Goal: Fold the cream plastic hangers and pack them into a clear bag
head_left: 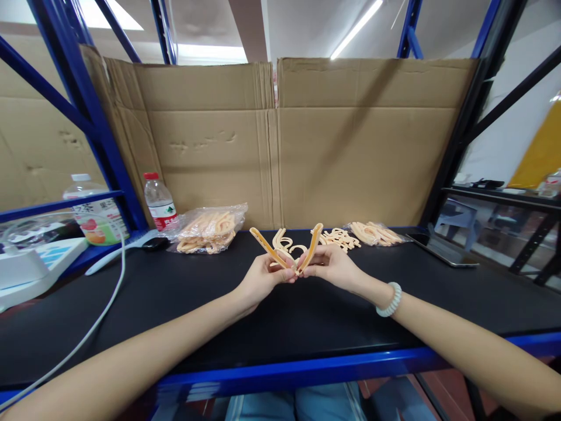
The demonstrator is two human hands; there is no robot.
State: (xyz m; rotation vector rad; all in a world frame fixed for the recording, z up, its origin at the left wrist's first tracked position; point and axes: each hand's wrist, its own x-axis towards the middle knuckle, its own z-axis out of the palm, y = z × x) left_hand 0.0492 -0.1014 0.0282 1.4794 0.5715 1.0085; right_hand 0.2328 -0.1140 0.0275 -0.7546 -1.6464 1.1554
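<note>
Between my two hands is a peach-coloured, V-shaped piece (312, 244), its two long, grooved arms spread apart and pointing up. My left hand (264, 276) pinches the low end of the left arm. The right arm's low end is in the closed fingers of my right hand (329, 266). Both sets of fingertips meet at the bottom of the V, where they cover the join, so I cannot make out whether it is one piece or two. Just behind my hands, pale curved pieces (281, 238) lie on the black tabletop (210, 327).
Farther right are a pile of small peach pieces (339, 238), a plastic bag of pieces (377, 233) and a dark flat device (442, 250). Left stand stacked bags (208, 229), a red-capped bottle (158, 202) and a white cable (118, 286). Cardboard (350, 158) walls the back.
</note>
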